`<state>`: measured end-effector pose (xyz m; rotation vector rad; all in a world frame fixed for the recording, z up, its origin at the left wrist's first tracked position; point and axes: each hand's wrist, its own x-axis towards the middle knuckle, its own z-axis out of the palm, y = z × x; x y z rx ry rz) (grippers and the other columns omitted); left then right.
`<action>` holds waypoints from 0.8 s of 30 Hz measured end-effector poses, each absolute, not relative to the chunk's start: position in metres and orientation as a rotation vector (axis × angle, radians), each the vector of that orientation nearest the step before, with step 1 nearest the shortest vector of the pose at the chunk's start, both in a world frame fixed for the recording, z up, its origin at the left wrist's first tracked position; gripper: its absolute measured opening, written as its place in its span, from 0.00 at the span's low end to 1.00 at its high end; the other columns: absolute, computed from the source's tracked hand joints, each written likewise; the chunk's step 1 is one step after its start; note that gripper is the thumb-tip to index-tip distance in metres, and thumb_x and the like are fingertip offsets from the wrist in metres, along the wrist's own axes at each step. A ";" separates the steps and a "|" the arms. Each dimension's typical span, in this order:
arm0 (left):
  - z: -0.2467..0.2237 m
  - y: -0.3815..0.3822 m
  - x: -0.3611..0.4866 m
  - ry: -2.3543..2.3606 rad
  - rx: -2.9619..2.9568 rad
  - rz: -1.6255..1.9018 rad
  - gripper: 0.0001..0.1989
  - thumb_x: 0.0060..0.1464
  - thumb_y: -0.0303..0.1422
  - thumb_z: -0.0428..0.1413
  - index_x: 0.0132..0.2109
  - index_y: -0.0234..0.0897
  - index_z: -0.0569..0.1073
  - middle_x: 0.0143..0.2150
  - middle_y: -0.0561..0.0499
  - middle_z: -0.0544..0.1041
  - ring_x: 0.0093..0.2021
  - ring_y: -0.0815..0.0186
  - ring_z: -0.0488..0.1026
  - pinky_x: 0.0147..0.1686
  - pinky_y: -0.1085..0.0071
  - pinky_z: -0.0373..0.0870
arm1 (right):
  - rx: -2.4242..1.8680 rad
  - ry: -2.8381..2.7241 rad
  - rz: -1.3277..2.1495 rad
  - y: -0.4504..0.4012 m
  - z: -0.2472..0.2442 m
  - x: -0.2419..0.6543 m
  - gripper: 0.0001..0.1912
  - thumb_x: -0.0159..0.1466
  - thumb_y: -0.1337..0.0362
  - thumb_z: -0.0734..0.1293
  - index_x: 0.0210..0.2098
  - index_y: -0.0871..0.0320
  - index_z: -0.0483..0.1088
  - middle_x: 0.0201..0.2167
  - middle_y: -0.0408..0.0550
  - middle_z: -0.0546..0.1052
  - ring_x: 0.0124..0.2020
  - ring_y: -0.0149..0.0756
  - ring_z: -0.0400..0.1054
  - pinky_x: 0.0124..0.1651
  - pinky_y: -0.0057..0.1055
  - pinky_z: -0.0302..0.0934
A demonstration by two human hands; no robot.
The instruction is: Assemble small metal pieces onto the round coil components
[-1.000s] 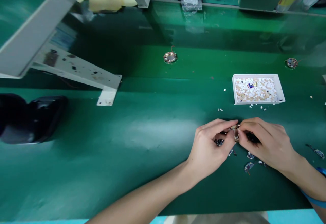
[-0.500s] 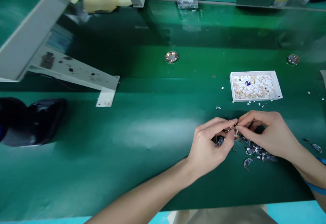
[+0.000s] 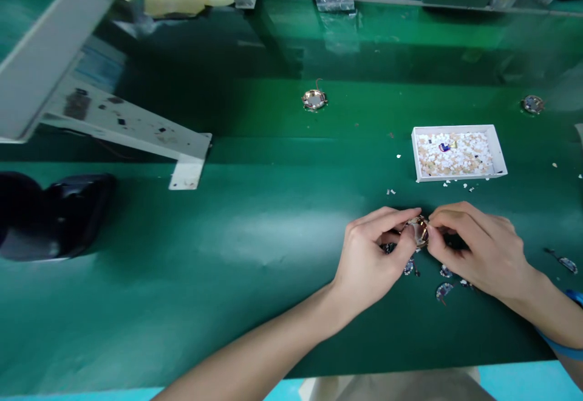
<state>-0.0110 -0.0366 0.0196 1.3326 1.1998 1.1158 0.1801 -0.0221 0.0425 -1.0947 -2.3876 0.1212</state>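
My left hand (image 3: pixel 376 249) is closed around the left side of a small round gold-rimmed case (image 3: pixel 419 231), thumb on its face and fingertips along its upper rim. At the right edge of that case, the thumb and forefinger of my right hand (image 3: pixel 478 246) are pinched together; whether they grip the rim or some tiny part there is hidden. Small dark circuit boards with wires lie on the mat under and below my hands, one curved circuit board (image 3: pixel 444 291) apart from the others. My hands cover part of this pile.
Beyond my hands stands a shallow white box (image 3: pixel 460 153) of tiny white and beige pieces, with scraps around it. Another round case (image 3: pixel 314 99) and a round part (image 3: pixel 532 104) lie farther back. A metal shelf leg (image 3: pixel 191 164) and a black object (image 3: pixel 59 215) are at left.
The case has turned so its gold rim and face show more. My right hand has shifted slightly right and lower, covering more of the circuit board pile. The view has moved a little.
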 end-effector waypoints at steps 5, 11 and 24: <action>0.020 -0.037 -0.011 1.207 1.328 1.148 0.12 0.60 0.27 0.60 0.48 0.34 0.85 0.39 0.46 0.84 0.32 0.70 0.80 0.30 0.80 0.81 | -1.078 -2.393 0.175 -0.022 0.041 0.180 0.06 0.71 0.72 0.67 0.44 0.55 0.70 0.42 0.46 0.82 0.38 0.35 0.79 0.38 0.32 0.70; 0.019 -0.040 -0.010 1.170 1.336 1.154 0.11 0.61 0.26 0.60 0.49 0.32 0.84 0.40 0.45 0.83 0.32 0.70 0.81 0.30 0.79 0.82 | -1.088 -2.409 0.155 -0.023 0.036 0.180 0.05 0.72 0.72 0.67 0.44 0.55 0.71 0.42 0.46 0.83 0.37 0.34 0.79 0.36 0.31 0.70; 0.022 -0.039 -0.015 1.071 1.542 1.206 0.12 0.59 0.22 0.61 0.49 0.34 0.83 0.38 0.48 0.84 0.33 0.71 0.80 0.36 0.76 0.80 | -1.336 -1.818 1.311 -0.008 0.054 0.185 0.07 0.68 0.61 0.74 0.41 0.54 0.72 0.29 0.40 0.78 0.24 0.30 0.74 0.25 0.23 0.69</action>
